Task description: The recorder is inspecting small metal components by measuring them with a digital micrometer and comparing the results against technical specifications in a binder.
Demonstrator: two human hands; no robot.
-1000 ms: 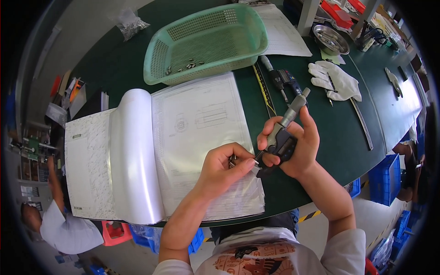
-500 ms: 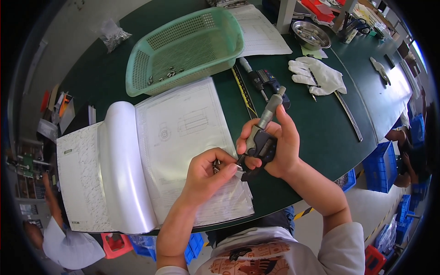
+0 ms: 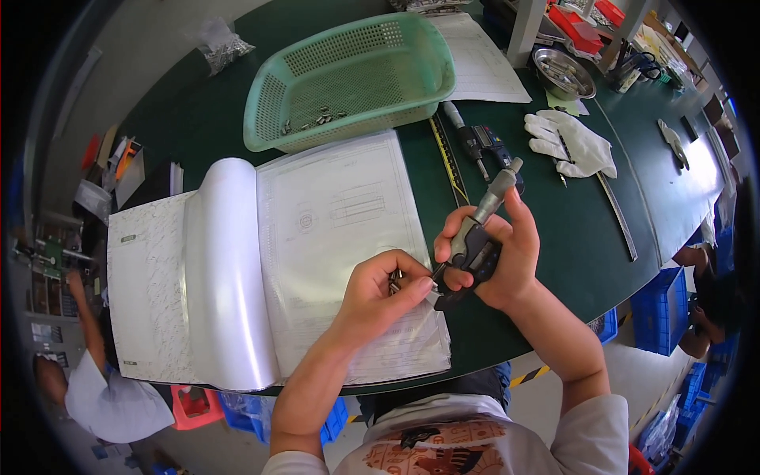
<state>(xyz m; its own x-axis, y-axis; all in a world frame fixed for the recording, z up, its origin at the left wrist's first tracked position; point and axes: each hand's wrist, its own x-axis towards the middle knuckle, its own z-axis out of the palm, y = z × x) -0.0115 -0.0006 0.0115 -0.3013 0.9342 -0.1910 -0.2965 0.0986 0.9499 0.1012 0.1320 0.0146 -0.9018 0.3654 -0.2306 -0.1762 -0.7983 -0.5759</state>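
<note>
My right hand (image 3: 507, 261) is wrapped round a digital micrometer (image 3: 479, 247), its thimble tilted up and away to the right. At the micrometer's jaws, the fingertips of my left hand (image 3: 384, 293) pinch together. Several small metal cylindrical parts (image 3: 394, 279) show inside the curled left fingers. Whether a part sits between the jaws is too small to tell. Under my left hand lies an open folder of drawings (image 3: 340, 190) in plastic sleeves, its turned pages rolled up in the middle. A second digital micrometer (image 3: 484, 142) rests on the table just beyond my right hand.
A green plastic basket (image 3: 265, 142) with several small metal parts stands at the back. Right of it are a white glove (image 3: 582, 146), a steel bowl (image 3: 586, 87), a yellow tape measure strip (image 3: 450, 162) and a steel ruler (image 3: 617, 218). Another person (image 3: 111, 388) is at far left.
The whole view has shifted, so the table things appear slightly further right. Both hands keep nearly the same hold, the left fingertips still at the micrometer's jaws.
</note>
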